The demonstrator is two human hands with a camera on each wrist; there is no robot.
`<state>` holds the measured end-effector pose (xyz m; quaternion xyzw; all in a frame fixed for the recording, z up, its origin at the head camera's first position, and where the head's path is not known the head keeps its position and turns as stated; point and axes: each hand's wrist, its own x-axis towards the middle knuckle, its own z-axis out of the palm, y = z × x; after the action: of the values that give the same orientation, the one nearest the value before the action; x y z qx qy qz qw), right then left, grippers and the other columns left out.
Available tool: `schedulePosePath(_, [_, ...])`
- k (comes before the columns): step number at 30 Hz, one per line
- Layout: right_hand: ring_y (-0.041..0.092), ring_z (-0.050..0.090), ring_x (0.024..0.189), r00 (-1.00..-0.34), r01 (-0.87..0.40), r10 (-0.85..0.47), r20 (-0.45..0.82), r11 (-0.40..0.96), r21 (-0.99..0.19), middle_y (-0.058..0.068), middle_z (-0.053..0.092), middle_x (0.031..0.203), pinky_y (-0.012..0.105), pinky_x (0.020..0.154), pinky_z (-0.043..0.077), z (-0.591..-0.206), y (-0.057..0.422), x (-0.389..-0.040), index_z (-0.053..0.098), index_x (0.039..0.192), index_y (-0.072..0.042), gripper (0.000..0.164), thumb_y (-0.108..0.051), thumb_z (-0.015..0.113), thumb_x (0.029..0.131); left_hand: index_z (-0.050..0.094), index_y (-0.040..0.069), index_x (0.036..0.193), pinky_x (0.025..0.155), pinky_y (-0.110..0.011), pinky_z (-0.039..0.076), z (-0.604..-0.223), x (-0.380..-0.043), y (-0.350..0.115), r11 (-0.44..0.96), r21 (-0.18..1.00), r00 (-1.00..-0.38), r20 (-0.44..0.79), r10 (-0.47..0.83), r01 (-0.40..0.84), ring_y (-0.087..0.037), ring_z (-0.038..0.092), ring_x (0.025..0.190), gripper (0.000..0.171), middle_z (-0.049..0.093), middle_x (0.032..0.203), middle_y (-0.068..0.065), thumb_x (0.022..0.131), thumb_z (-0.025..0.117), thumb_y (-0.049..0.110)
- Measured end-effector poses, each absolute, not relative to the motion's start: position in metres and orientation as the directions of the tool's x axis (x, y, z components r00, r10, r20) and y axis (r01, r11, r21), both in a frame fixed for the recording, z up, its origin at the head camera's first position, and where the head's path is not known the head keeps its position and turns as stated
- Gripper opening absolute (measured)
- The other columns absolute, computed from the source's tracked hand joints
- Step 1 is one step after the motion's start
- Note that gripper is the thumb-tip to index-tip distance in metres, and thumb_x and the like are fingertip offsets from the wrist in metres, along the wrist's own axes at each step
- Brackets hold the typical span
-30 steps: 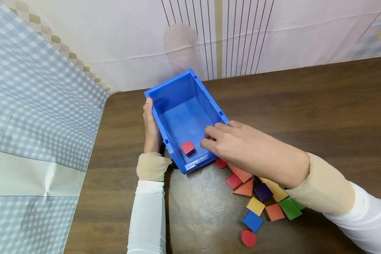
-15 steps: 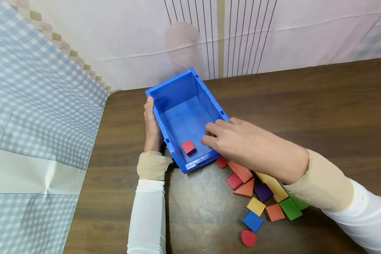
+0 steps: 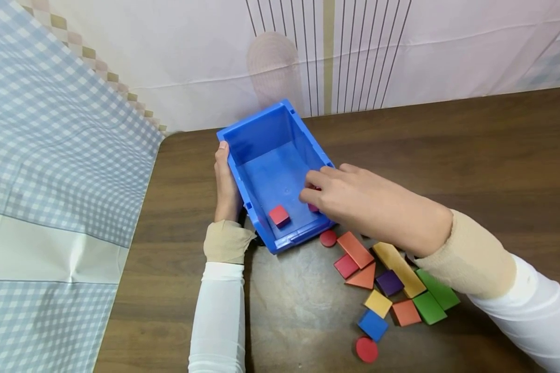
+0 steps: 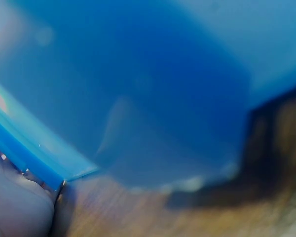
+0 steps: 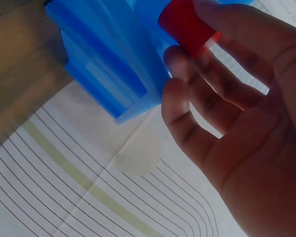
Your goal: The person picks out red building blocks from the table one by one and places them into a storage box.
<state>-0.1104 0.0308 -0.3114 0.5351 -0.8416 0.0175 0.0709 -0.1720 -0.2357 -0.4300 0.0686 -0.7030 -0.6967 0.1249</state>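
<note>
A blue plastic bin (image 3: 280, 168) is tilted with its open top facing me. My left hand (image 3: 225, 181) grips its left wall, thumb at the rim; in the left wrist view the bin's wall (image 4: 153, 98) fills most of the blurred picture. Inside the bin lies a red cube (image 3: 279, 216). My right hand (image 3: 350, 194) reaches over the bin's right wall. Between its thumb and fingers it pinches a red cylinder block (image 5: 185, 24), plain in the right wrist view. In the head view, a magenta-red patch shows just under those fingers.
Loose blocks lie on the table (image 3: 289, 311) in front of the bin: a red disc (image 3: 328, 238), an orange block (image 3: 355, 249), a purple block (image 3: 389, 283), a long yellow block (image 3: 399, 269), green blocks (image 3: 429, 307) and others. A patterned cloth (image 3: 191, 57) hangs behind.
My right hand has shifted slightly away from me over the bin, and more red shows beneath its fingers. The left hand keeps its grip, and the bin stays tilted.
</note>
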Motion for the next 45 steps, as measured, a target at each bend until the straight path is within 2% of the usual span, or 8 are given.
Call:
schedulePosePath(16, [0.022,0.056,0.086,-0.416,-0.902,-0.9,0.132,0.427,0.067,0.006,0.059,0.095,0.031,0.063,0.034,-0.317,0.027,-0.118,0.066,0.106,-0.011,0.03,-0.023,0.076,0.081,0.053,0.03,0.137,0.099,-0.048,0.036,-0.433,-0.172,-0.238,0.01,0.993,-0.955,0.115,-0.274,0.117,-0.023,0.051,0.12,0.057,0.055,0.134,0.001,0.094,0.034,0.063])
schedulePosePath(23, [0.02,0.057,0.085,-0.42,-0.9,-0.9,0.118,0.43,0.071,0.006,0.059,0.095,0.031,0.063,0.035,-0.32,0.023,-0.124,0.066,0.106,-0.011,0.026,-0.026,0.073,0.085,0.052,0.034,0.139,0.097,-0.051,0.038,-0.434,-0.166,-0.239,0.016,0.998,-0.96,0.057,-0.276,0.054,-0.023,0.052,0.119,0.062,0.056,0.134,0.001,0.091,0.035,0.07])
schedulePosePath(33, [0.022,0.056,0.086,-0.437,-0.891,-0.893,0.11,0.446,0.083,0.006,0.06,0.096,0.035,0.065,0.034,-0.321,0.022,-0.134,0.067,0.106,-0.011,0.029,-0.024,0.076,0.081,0.054,0.033,0.137,0.097,-0.05,0.038,-0.431,-0.173,-0.237,-0.001,0.998,-0.956,0.063,-0.287,0.066,-0.024,0.053,0.118,0.063,0.057,0.133,0.0,0.09,0.036,0.071])
schedulePosePath(36, [0.023,0.055,0.09,-0.445,-0.887,-0.888,0.114,0.454,0.08,0.006,0.061,0.098,0.041,0.071,0.038,-0.322,0.022,-0.134,0.066,0.106,-0.012,0.032,-0.024,0.077,0.079,0.055,0.033,0.136,0.097,-0.05,0.037,-0.43,-0.174,-0.236,-0.007,0.998,-0.955,0.058,-0.29,0.063,-0.024,0.053,0.118,0.063,0.057,0.132,0.0,0.09,0.035,0.071])
schedulePosePath(38, [0.025,0.056,0.095,-0.444,-0.888,-0.889,0.116,0.453,0.077,0.007,0.062,0.1,0.048,0.086,0.043,-0.322,0.022,-0.135,0.067,0.108,-0.011,0.031,-0.021,0.076,0.08,0.055,0.033,0.136,0.097,-0.05,0.037,-0.43,-0.174,-0.236,-0.005,0.998,-0.955,0.058,-0.291,0.062,-0.023,0.053,0.118,0.063,0.057,0.132,0.001,0.09,0.035,0.071])
schedulePosePath(41, [0.027,0.057,0.102,-0.445,-0.888,-0.889,0.107,0.453,0.072,0.009,0.062,0.104,0.059,0.106,0.032,-0.322,0.021,-0.137,0.067,0.111,-0.009,0.03,-0.016,0.074,0.083,0.055,0.033,0.137,0.097,-0.05,0.037,-0.431,-0.174,-0.236,0.003,0.998,-0.955,0.057,-0.29,0.059,-0.023,0.052,0.119,0.063,0.057,0.133,0.001,0.09,0.034,0.071])
schedulePosePath(43, [0.027,0.057,0.103,-0.443,-0.89,-0.89,0.105,0.451,0.067,0.01,0.062,0.103,0.061,0.109,0.023,-0.322,0.02,-0.138,0.067,0.112,-0.008,0.027,-0.012,0.072,0.085,0.054,0.033,0.137,0.098,-0.05,0.037,-0.431,-0.174,-0.236,0.007,0.999,-0.956,0.054,-0.289,0.054,-0.023,0.052,0.119,0.064,0.056,0.133,0.001,0.09,0.034,0.071])
schedulePosePath(45, [0.026,0.057,0.103,-0.438,-0.892,-0.892,0.108,0.446,0.066,0.01,0.061,0.102,0.059,0.11,0.022,-0.322,0.02,-0.139,0.066,0.111,-0.007,0.027,-0.011,0.071,0.085,0.055,0.032,0.137,0.097,-0.049,0.038,-0.432,-0.174,-0.236,0.005,0.999,-0.955,0.051,-0.292,0.052,-0.023,0.053,0.118,0.064,0.057,0.132,0.0,0.09,0.035,0.07])
